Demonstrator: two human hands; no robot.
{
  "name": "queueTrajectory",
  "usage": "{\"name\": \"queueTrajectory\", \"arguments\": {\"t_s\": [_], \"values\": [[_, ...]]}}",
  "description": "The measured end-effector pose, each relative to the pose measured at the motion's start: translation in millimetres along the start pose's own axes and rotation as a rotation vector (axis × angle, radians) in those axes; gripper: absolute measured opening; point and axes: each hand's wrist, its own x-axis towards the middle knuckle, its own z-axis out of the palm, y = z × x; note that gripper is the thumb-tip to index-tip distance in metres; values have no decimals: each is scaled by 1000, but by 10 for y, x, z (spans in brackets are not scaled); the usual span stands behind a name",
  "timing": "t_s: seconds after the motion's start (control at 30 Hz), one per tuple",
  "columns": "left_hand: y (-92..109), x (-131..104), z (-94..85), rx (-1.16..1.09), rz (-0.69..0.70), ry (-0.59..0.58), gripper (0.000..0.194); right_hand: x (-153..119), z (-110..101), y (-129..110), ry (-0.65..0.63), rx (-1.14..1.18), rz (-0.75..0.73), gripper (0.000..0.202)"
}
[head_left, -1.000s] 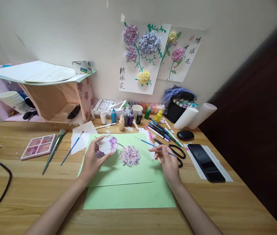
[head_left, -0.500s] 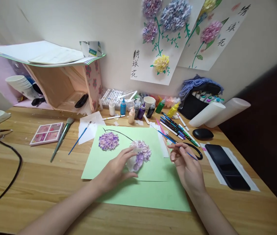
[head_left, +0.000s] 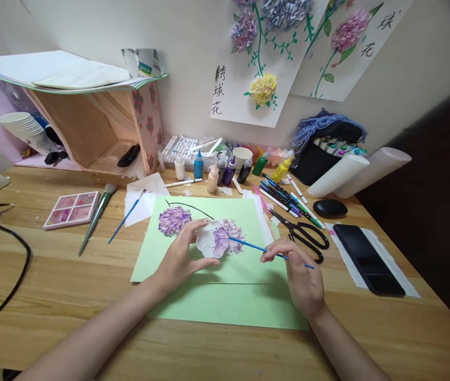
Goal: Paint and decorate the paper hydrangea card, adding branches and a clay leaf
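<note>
My left hand (head_left: 181, 254) grips a white flower-shaped palette (head_left: 206, 244) by its edges, over the green paper (head_left: 161, 267). Purple paint shows in the palette's right-hand wells. A thin blue paintbrush (head_left: 254, 246) is held in the fingers of my right hand (head_left: 298, 272), its tip at the purple paint. On the paper, one purple textured flower (head_left: 174, 220) lies left of the palette; a paler one (head_left: 236, 233) is partly hidden behind it. A dark curved line runs between the two flowers.
Black scissors (head_left: 300, 233), several pens (head_left: 284, 196) and a phone (head_left: 368, 259) lie at the right. Paint bottles (head_left: 212, 179) stand behind the paper. Leftward are a big brush (head_left: 98, 217), a pink palette box (head_left: 71, 210) and another blue brush (head_left: 126, 216).
The palette has been tilted to face upward and moved slightly up and left. My right hand has brought the brush tip left into it, uncovering the scissors. The view has shifted slightly.
</note>
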Motion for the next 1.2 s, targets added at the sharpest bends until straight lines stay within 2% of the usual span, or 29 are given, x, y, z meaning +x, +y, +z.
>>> {"name": "queueTrajectory", "arguments": {"t_s": [0.13,0.23,0.4,0.5,0.63,0.77,0.87,1.07,1.2], "values": [[-11,16,-14,15,-36,22,68,-2,-16,-13,-78,-108,-45,34],[-29,31,-24,36,21,27,69,3,-31,-11,-130,-135,-79,34],[-18,39,-40,79,131,6,69,20,-48,6,-72,-120,-81,35],[-3,32,-40,92,165,-6,68,32,-58,8,-86,-138,-64,35],[3,26,-23,93,163,-17,66,41,-61,-2,-79,-129,-95,35],[1,33,-10,78,162,-23,66,42,-47,-4,-134,-187,-124,33],[6,37,-11,63,161,-42,64,40,-57,-7,-110,-206,-137,32],[23,24,-7,15,170,-77,63,66,-122,-24,-96,-264,-132,31],[23,32,-5,10,182,-76,62,70,-123,-25,-151,-230,-107,31]]}}
